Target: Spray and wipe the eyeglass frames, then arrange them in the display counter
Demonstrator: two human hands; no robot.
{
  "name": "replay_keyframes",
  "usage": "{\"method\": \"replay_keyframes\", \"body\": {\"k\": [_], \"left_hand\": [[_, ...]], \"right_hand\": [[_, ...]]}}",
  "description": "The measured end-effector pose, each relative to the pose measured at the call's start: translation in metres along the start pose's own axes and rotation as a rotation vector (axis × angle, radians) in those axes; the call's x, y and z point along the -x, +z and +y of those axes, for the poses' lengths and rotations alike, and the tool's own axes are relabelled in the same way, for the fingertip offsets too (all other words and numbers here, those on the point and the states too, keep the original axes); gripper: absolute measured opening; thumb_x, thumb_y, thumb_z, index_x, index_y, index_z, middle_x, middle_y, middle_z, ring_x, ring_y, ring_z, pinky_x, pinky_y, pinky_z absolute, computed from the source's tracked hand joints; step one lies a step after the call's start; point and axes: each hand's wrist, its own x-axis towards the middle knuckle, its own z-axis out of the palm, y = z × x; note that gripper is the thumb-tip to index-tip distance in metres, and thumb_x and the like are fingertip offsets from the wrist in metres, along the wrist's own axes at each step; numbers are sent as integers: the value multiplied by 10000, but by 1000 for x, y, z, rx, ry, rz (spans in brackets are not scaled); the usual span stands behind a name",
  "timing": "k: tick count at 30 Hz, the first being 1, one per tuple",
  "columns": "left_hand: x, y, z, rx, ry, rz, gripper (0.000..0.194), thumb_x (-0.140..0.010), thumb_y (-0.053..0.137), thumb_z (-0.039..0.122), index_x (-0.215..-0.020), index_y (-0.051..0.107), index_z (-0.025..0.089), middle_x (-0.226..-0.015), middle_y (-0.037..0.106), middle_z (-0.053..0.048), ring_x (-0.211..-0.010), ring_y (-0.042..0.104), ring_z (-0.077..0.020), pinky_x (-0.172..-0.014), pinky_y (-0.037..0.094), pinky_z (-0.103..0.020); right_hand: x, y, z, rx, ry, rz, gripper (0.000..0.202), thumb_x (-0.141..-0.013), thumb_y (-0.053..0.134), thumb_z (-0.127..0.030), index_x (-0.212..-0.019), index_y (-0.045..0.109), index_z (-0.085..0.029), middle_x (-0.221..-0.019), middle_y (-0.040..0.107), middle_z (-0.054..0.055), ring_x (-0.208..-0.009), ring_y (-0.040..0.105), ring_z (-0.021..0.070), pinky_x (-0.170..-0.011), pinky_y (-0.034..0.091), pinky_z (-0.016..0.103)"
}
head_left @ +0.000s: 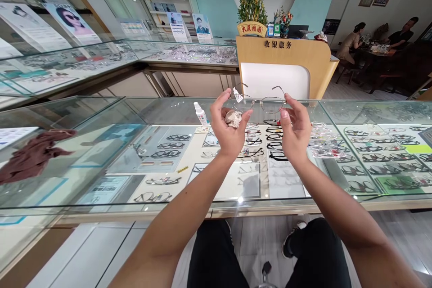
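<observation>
A pair of thin-rimmed eyeglasses (272, 105) is held up over the glass counter, its temples unfolded and pointing away from me. My left hand (227, 126) pinches one end of the frame and also keeps a crumpled pale cloth (233, 119) tucked against its fingers. On that side a small white tag (238, 95) shows at the lens. The other end sits between the thumb and fingers of my right hand (297, 128). A white spray bottle (201, 114) stands on the counter, left of my left hand.
Beneath the glass counter top (189, 202) lie several rows of eyeglass frames (170, 146). A brown cloth (35, 153) is on the left. Beyond are a wooden cashier desk (283, 47) and more display cases (189, 54). Two people (351, 45) sit at a table, far right.
</observation>
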Motion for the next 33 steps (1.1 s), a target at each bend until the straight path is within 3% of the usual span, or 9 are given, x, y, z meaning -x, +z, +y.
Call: {"method": "replay_keyframes", "body": {"k": [5, 9, 15, 22, 28, 33], "left_hand": [[0, 1, 0, -16, 10, 12, 691, -981, 694, 693, -1494, 502, 271, -1533, 632, -164, -1125, 721, -233, -836, 606, -379], [-1, 0, -2, -24, 16, 4, 692, -981, 692, 698, -1491, 505, 269, -1526, 639, -163, -1100, 728, -224, -829, 606, -372], [0, -2, -7, 28, 12, -35, 703, -968, 733, 670, -1496, 513, 263, -1530, 635, -157, -1174, 711, -244, -901, 607, -395], [1, -3, -7, 37, -28, -65, 703, -955, 746, 674, -1503, 537, 286, -1530, 643, -143, -977, 723, -189, -857, 619, -384], [3, -3, -5, 84, -65, -77, 704, -944, 765, 667, -1496, 556, 283, -1531, 634, -144, -978, 714, -196, -900, 608, -404], [4, -2, -4, 93, -65, -81, 700, -939, 778, 656, -1480, 566, 264, -1531, 635, -146, -1026, 722, -205, -924, 611, -399]], "right_hand": [[-7, -5, 5, -34, 33, -12, 370, -1113, 508, -479, -1368, 690, -282, -1464, 730, 119, -1015, 786, 201, -888, 686, 432], [-11, -9, 9, -67, 87, -33, 362, -1109, 525, -508, -1288, 729, -268, -1409, 763, 112, -1095, 794, 223, -864, 691, 430], [-13, -10, 5, -211, 262, -27, 375, -1028, 652, -616, -1215, 785, -319, -1370, 796, 48, -1100, 782, 223, -905, 687, 434], [-17, -11, -5, -338, 397, -52, 380, -920, 779, -659, -1084, 812, -318, -1304, 822, 34, -1093, 780, 239, -887, 677, 432], [-18, -10, -5, -342, 425, -101, 444, -935, 733, -704, -1107, 791, -299, -1269, 836, 46, -847, 748, 180, -905, 652, 429], [-17, -8, 0, -362, 438, -118, 473, -942, 696, -740, -1112, 768, -305, -1239, 840, 46, -789, 715, 160, -821, 614, 386]]}}
